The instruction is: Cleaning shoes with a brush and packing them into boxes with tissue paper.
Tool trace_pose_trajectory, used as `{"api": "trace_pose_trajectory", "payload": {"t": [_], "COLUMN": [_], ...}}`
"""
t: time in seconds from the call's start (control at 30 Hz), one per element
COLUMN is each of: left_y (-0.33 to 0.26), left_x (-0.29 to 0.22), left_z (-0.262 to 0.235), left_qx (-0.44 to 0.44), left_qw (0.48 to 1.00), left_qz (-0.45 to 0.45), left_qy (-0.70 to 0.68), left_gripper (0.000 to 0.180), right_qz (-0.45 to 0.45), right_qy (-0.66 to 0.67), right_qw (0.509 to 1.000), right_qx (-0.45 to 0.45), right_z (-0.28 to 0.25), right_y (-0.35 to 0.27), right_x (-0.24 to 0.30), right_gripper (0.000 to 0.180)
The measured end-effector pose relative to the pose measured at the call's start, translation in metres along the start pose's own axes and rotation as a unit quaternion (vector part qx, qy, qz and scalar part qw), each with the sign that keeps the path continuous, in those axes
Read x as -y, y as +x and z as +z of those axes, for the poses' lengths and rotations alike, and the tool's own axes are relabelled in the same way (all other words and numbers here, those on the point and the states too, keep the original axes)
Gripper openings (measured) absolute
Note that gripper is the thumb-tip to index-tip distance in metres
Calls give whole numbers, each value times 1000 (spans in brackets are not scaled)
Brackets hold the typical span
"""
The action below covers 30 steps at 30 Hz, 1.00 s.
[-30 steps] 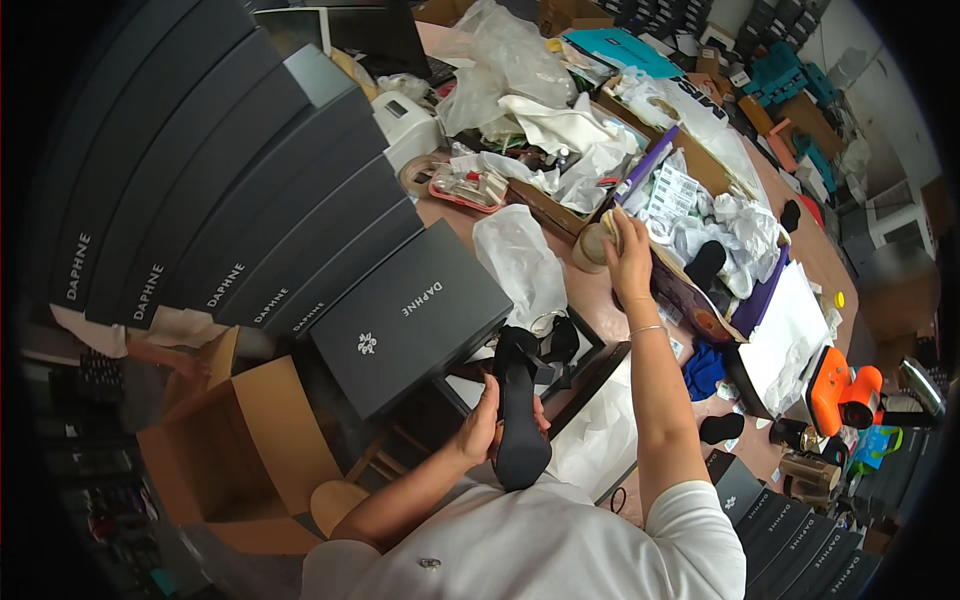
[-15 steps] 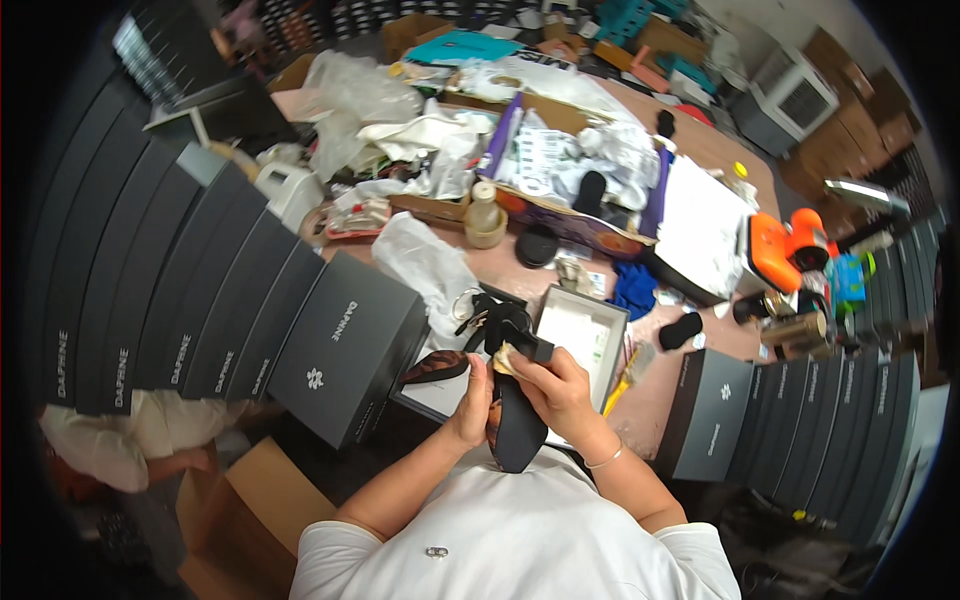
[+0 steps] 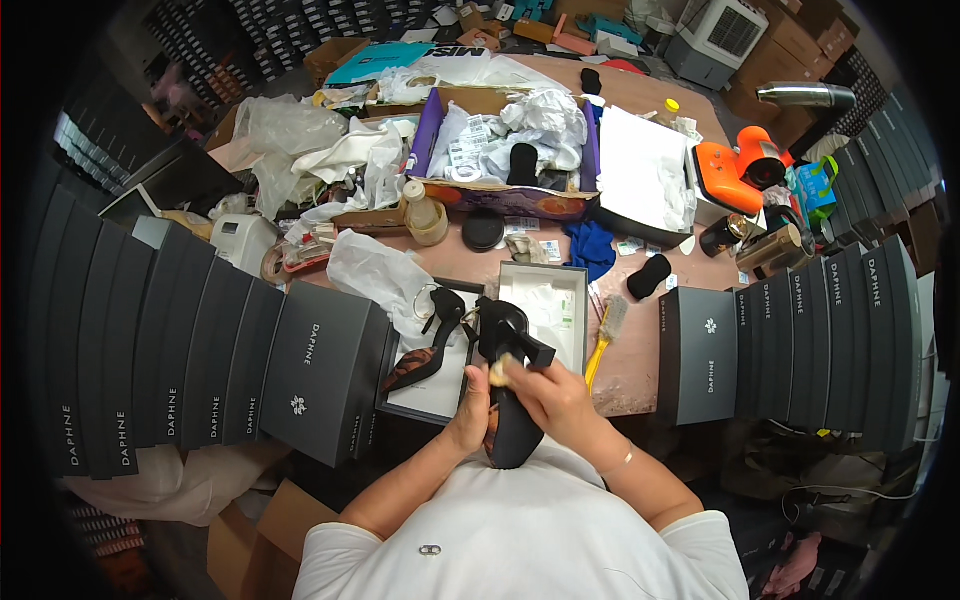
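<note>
My left hand (image 3: 468,420) is wrapped round a black high-heeled shoe (image 3: 517,435), close to my white shirt, with its sole turned up and its heel pointing away from me. Between the fingers of my right hand (image 3: 560,402) is a small pale yellow wad (image 3: 499,371), pressed to the middle of the shoe; its kind is unclear. A matching shoe (image 3: 412,370), black with a brown-patterned upper, lies on its side in the open grey shoe box (image 3: 425,408) to the left. The held shoe partly hides the white-lined tray or lid (image 3: 583,300) beyond.
Dark grey shoe boxes stand in rows at left (image 3: 325,370) and right (image 3: 697,355). A yellow-handled brush (image 3: 600,355), black pad (image 3: 650,277), blue cloth (image 3: 590,250) and bottle (image 3: 425,215) lie about the table. Behind them sits a purple carton (image 3: 590,160) of crumpled paper.
The whole view has shifted, so the table's things appear higher and farther left. My right hand still works the pale wad on the shoe, and my left hand keeps its hold.
</note>
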<state>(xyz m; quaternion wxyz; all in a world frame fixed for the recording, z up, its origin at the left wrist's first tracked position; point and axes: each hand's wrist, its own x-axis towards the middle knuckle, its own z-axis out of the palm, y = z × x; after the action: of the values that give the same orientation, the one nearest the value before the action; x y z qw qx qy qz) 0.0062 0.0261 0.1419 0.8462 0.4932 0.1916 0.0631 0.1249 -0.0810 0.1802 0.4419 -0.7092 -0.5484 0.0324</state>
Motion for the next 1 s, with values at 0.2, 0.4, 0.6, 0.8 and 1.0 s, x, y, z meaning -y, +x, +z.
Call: {"api": "trace_pose_trajectory", "payload": {"t": [0.2,0.4,0.6,0.8,1.0], "left_y": [-12,-10,-9,-7,3], "left_x": [-6,-19,-9,-3,3], "left_z": [2,8,7,8,-2], "left_qx": [-41,27,-14,-112,-30], "left_qw": [997,999,999,992,996], "left_qz": [-23,-17,-43,-23,-53], "left_qy": [-58,-42,-24,-51,-63], "left_gripper": [90,94,97,97,95], "right_qz": [32,26,24,49,65], "right_qy": [77,63,47,133,106], "right_qw": [994,997,998,987,992], "right_qx": [67,-24,20,77,12], "right_z": [2,15,1,-2,1], "right_y": [-8,5,2,-3,5], "right_x": [15,-1,2,8,-4], "right_gripper": [34,34,28,26,24]}}
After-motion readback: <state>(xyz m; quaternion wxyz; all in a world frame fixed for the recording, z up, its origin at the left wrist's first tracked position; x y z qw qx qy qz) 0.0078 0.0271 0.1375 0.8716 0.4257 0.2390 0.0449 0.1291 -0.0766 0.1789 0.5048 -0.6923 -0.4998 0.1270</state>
